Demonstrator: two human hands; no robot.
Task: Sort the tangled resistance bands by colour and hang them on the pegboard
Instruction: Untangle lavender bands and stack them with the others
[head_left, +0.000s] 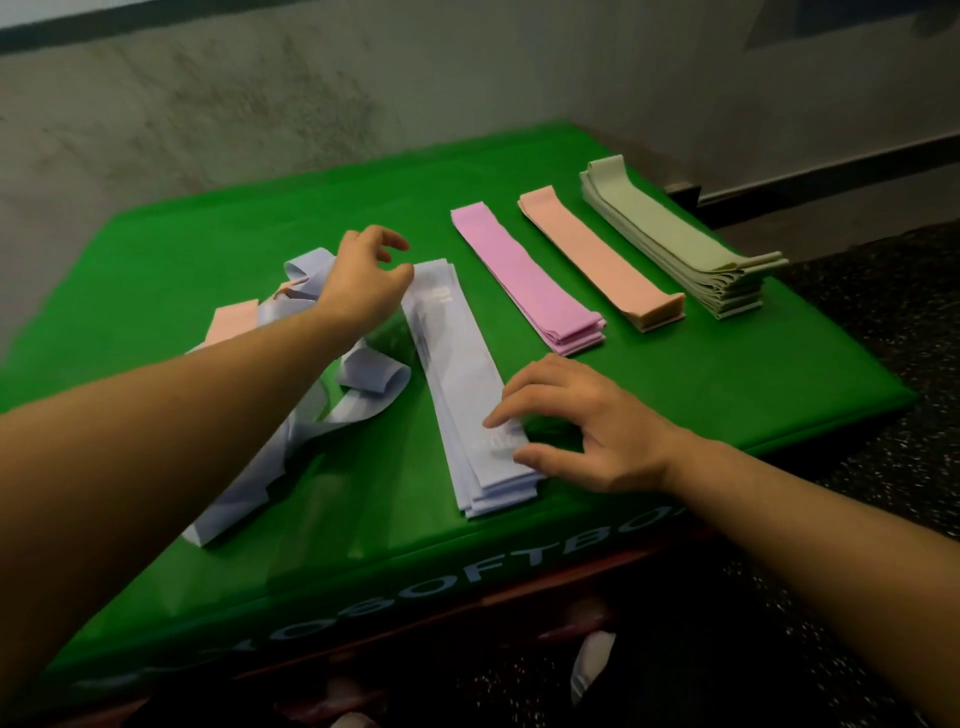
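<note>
A flat stack of pale blue bands (462, 384) lies lengthwise on the green worktop (208, 234), its near end close to the front edge. The right hand (582, 426) rests its fingertips on that near end, fingers bent but grasping nothing, the grip released. The left hand (363, 275) hovers at the stack's far end with fingers loosely curled; whether its grip pinches the top band cannot be told. Just left of the stack sits a tangle of blue bands (311, 410) with a peach band (234, 322) mixed in, partly under the left forearm. To the right, apart from one another, lie three neat stacks in a row: pink bands (524, 275), then peach bands (597, 254), then a taller pile of sage green bands (675, 234) near the worktop's right edge. White lettering runs along the worktop's front face.
</note>
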